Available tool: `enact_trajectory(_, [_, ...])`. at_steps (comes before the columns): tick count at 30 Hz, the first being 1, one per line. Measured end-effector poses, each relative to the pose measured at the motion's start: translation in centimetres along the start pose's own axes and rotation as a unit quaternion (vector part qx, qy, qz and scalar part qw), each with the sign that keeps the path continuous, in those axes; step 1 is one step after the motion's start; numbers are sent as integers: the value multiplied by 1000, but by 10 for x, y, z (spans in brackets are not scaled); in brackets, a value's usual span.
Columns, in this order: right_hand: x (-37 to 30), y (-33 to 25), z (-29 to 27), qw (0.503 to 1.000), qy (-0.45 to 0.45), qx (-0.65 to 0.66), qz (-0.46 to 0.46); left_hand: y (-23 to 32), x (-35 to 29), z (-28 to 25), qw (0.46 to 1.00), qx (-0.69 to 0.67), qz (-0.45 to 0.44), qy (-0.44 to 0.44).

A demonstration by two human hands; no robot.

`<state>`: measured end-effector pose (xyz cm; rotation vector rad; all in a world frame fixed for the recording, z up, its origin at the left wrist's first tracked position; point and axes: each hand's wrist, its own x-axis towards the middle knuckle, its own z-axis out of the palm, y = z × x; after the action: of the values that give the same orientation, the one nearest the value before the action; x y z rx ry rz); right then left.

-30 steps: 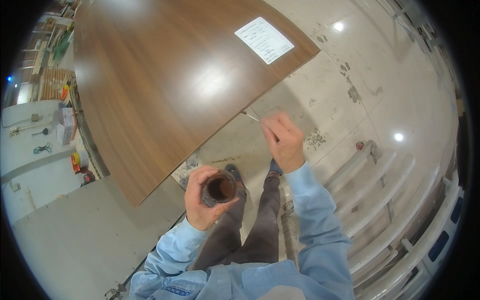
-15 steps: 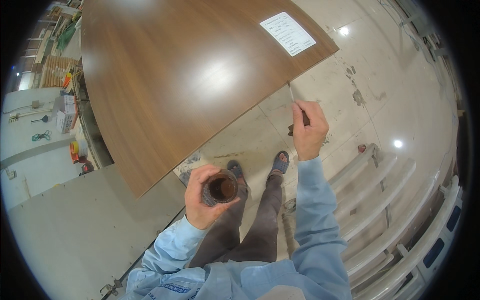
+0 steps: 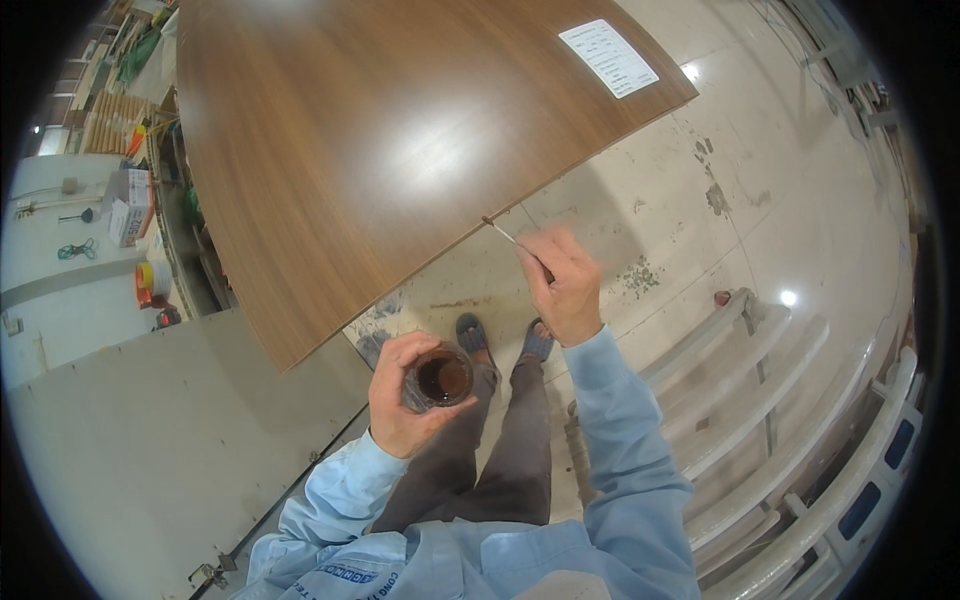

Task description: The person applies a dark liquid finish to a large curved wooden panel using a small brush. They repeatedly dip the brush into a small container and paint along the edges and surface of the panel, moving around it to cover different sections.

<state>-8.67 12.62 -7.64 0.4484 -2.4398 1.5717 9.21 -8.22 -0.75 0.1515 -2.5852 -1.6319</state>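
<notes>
Fingers of the left hand (image 3: 395, 412) curl around a cup-shaped clear container (image 3: 440, 377) at lower centre of the frame; the thumb lies across its near side. Dark liquid is visible through the mouth of the container. The right hand (image 3: 567, 287), slightly blurred, is right of centre. Its thumb and fingertips pinch a thin, pale-shafted tool (image 3: 504, 234); the remaining fingers are folded inward.

The tool points to the upper left, and its dark tip lies at the front edge of a brown wood-grain panel (image 3: 330, 190). The panel fills the upper centre. Its front edge runs diagonally from a corner at left of centre to a corner at upper right, near a white label (image 3: 608, 58) on the surface.

The container is below this edge, apart from it. A gap separates the two hands. Tiled floor (image 3: 800, 200) extends right of the panel, down to a white slatted rack (image 3: 740, 410) at lower right. A grey board (image 3: 170, 440) occupies the lower left.
</notes>
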Motion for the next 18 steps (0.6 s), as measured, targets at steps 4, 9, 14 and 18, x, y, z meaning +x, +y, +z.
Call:
enact_trajectory(4, [-2,10,-3,992,89,-55,70,4,-5,1,1000,3,-4,12])
enact_trajectory(9, [7,22,-14,997,62,-35,38,16,-10,8,1000,13,-17,21])
enact_trajectory(14, [31,29,-28,985,141,-88,42,25,-13,17,999,33,-4,16])
enact_trajectory(18, [36,37,-35,992,118,-11,47,32,-18,24,999,10,-38,27])
